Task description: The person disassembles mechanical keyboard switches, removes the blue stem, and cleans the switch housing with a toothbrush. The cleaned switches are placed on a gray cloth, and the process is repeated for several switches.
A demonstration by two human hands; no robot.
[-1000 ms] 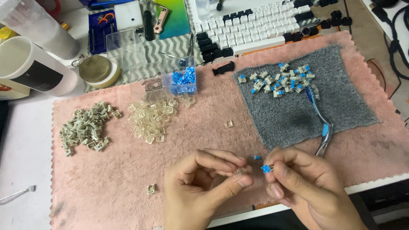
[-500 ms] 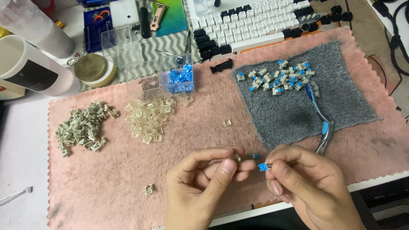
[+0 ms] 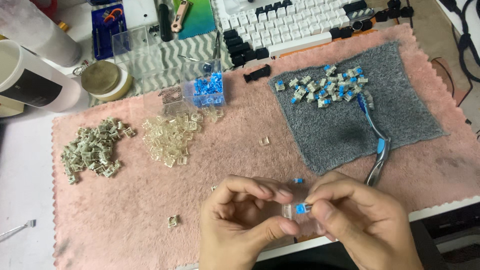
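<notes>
A clear box (image 3: 204,89) stands at the mat's (image 3: 125,200) far edge; our left hand (image 3: 245,225) and right hand (image 3: 365,220) pinch one switch (image 3: 295,209).

- My right hand (image 3: 362,222) and left hand (image 3: 245,220): wrists cut off at bottom edge.
- Small clear-and-blue plastic switch part (image 3: 296,208): mostly hidden by my fingertips.
- White-and-black keyboard (image 3: 295,22): top cropped.
- Tiny blue piece (image 3: 298,180) on pink towel (image 3: 125,200): too small to identify.

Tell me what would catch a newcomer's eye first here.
Probably the two hands at the bottom edge, left hand and right hand, pinching a small blue-stemmed switch between them. Next, the heap of blue-topped switches on the grey cloth, upper right.
</notes>
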